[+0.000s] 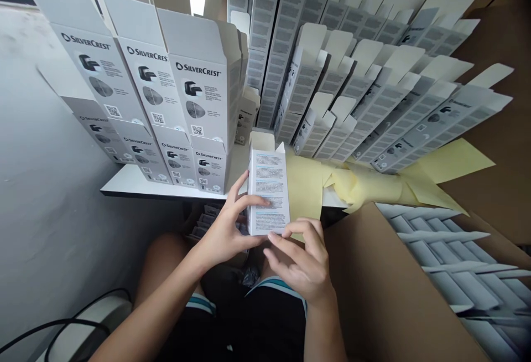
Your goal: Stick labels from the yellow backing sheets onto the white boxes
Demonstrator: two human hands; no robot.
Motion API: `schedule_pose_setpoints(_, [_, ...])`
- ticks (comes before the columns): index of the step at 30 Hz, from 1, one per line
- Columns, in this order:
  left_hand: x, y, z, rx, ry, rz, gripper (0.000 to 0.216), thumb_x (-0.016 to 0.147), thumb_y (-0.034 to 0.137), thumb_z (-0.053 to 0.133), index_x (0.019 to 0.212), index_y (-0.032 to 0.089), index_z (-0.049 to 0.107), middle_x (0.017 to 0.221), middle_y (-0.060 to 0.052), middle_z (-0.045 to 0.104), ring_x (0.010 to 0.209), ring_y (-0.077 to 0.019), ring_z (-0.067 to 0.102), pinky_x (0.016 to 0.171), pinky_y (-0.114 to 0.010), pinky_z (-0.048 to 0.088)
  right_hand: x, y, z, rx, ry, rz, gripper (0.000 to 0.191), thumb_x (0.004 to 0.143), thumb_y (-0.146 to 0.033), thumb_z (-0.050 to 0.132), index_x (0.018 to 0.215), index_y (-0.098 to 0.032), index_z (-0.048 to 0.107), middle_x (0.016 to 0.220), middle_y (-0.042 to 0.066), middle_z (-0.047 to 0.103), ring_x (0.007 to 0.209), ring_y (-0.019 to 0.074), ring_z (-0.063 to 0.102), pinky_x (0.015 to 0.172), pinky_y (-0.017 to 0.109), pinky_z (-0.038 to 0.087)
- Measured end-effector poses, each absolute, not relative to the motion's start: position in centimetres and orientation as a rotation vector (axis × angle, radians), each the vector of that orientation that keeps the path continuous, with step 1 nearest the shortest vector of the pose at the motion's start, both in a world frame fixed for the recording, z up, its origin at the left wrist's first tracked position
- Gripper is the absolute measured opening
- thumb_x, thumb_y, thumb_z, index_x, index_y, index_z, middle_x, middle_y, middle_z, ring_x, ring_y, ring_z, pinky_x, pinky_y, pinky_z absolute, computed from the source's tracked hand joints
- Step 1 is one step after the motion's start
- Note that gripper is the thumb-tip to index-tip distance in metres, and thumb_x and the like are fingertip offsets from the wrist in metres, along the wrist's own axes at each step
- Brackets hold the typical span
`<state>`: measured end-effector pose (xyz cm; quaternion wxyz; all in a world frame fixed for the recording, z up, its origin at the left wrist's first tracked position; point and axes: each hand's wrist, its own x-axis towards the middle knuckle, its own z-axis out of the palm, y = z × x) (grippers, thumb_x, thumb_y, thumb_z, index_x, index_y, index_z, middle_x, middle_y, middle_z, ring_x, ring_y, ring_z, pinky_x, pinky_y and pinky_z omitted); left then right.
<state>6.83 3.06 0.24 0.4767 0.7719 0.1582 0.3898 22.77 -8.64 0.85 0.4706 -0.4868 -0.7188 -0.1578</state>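
Note:
A small white carton (269, 185) with blue and grey print stands upright between my hands, its top flaps open. My left hand (226, 229) wraps its left side, thumb across the printed front. My right hand (302, 259) pinches at the carton's bottom right corner with curled fingers. The carton is held just in front of the white table edge (136, 187), above my lap.
Rows of open SilverCrest cartons (194, 91) stand stacked on the table at left, with many more (373, 96) leaning at right. Yellow paper sheets (365, 185) lie on the table. A brown cardboard box (385, 290) with flat cartons sits at right. A grey wall (37, 185) is left.

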Motion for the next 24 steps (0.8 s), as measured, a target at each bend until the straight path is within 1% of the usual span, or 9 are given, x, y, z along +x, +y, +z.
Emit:
schedule_pose_setpoints(3, [6.8,3.2,-0.2,1.860,0.314,1.032,0.051,0.076,0.013,0.082,0.120,0.029,0.061,0.168,-0.006,0.010,0.152,-0.0419,0.024,0.079,-0.034,0.065,22.7,-9.1,1.1,-1.125,-1.649,-0.302,0.026,0.082,-0.018,0.073,0.108,-0.019,0.068,0.091,0.007,0.058,0.087,0.0219,0.054,0.074,0.040,0.050])
schedule_pose_setpoints(5, [6.8,3.3,-0.2,1.864,0.264,1.113,0.052,0.075,0.014,0.083,0.119,0.029,0.060,0.168,-0.007,0.010,0.149,-0.0404,0.032,0.079,-0.035,0.065,22.6,-9.4,0.9,-1.103,-1.417,-0.142,0.010,0.088,-0.020,0.065,0.097,-0.020,0.067,0.079,0.002,0.054,0.075,0.0173,0.052,0.065,0.032,0.046])
schedule_pose_setpoints(6, [6.9,3.4,-0.2,1.873,0.244,1.155,0.052,0.075,0.014,0.083,0.119,0.028,0.059,0.168,-0.008,0.010,0.148,-0.0397,0.034,0.080,-0.036,0.065,22.5,-9.5,0.7,-1.120,-1.314,0.004,0.006,0.091,-0.020,0.061,0.091,-0.021,0.067,0.072,0.000,0.051,0.067,0.0145,0.049,0.059,0.028,0.041])
schedule_pose_setpoints(9, [7.1,3.7,-0.1,1.906,0.210,1.260,0.050,0.077,0.014,0.082,0.119,0.028,0.059,0.167,-0.009,0.012,0.147,-0.0381,0.037,0.087,-0.040,0.064,21.8,-9.5,0.2,-1.182,-1.153,0.567,0.014,0.094,-0.028,0.060,0.086,-0.021,0.069,0.060,-0.004,0.048,0.051,0.0092,0.042,0.047,0.023,0.032])
schedule_pose_setpoints(11, [7.3,3.8,-0.1,1.938,0.201,1.296,0.049,0.078,0.013,0.081,0.118,0.027,0.059,0.167,-0.009,0.013,0.147,-0.0377,0.036,0.091,-0.042,0.062,21.0,-9.2,-0.1,-1.155,-1.051,0.781,0.016,0.091,-0.035,0.066,0.089,-0.021,0.072,0.055,-0.005,0.050,0.046,0.0077,0.040,0.044,0.021,0.031])
schedule_pose_setpoints(14, [7.5,4.0,-0.2,1.980,0.190,1.317,0.047,0.078,0.014,0.082,0.117,0.028,0.059,0.168,-0.008,0.010,0.148,-0.0382,0.035,0.092,-0.043,0.062,19.9,-8.4,-0.6,-1.072,-0.887,0.849,0.019,0.088,-0.038,0.071,0.084,-0.020,0.073,0.050,-0.006,0.048,0.041,0.0059,0.035,0.040,0.019,0.027])
schedule_pose_setpoints(18, [7.5,4.0,-0.1,1.955,0.173,1.287,0.047,0.080,0.016,0.081,0.119,0.029,0.058,0.169,-0.007,0.009,0.146,-0.0378,0.038,0.085,-0.038,0.064,19.3,-7.8,-0.9,-1.064,-0.862,0.838,0.019,0.086,-0.037,0.073,0.080,-0.019,0.075,0.050,-0.005,0.049,0.041,0.0054,0.032,0.039,0.020,0.026])
schedule_pose_setpoints(21, [7.4,3.9,-0.1,1.942,0.147,1.271,0.045,0.081,0.015,0.080,0.118,0.028,0.059,0.168,-0.007,0.011,0.146,-0.0364,0.038,0.086,-0.037,0.063,19.7,-7.8,-0.8,-1.100,-0.888,0.775,0.021,0.082,-0.038,0.077,0.073,-0.019,0.076,0.048,-0.005,0.045,0.042,0.0056,0.028,0.040,0.021,0.027])
schedule_pose_setpoints(24, [7.3,3.7,-0.1,1.928,0.135,1.251,0.043,0.080,0.013,0.079,0.116,0.028,0.059,0.168,-0.007,0.010,0.144,-0.0348,0.041,0.086,-0.036,0.063,20.1,-7.8,-0.9,-1.195,-0.873,0.719,0.026,0.080,-0.040,0.079,0.067,-0.019,0.074,0.048,-0.005,0.044,0.044,0.0067,0.030,0.043,0.023,0.031])
